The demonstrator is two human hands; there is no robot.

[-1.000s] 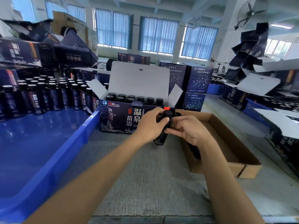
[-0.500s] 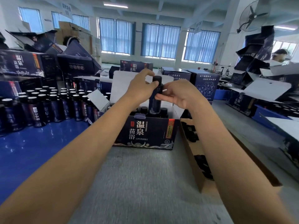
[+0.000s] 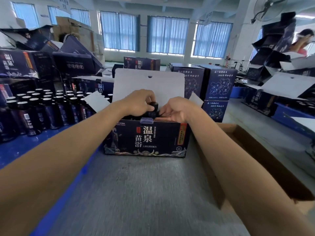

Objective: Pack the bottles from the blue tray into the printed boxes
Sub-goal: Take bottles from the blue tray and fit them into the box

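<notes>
The left hand [image 3: 139, 103] pinches a bottle [image 3: 154, 109] by its cap — right hand [image 3: 177, 110], fingers straight, steadying it — to seat it in the printed box [image 3: 146, 138].

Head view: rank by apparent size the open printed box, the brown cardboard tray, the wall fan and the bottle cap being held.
Largest: brown cardboard tray and open printed box, which look similar; the tray is nearer and partly hidden, so unranked.
Then: wall fan.
Smallest: bottle cap.
</notes>
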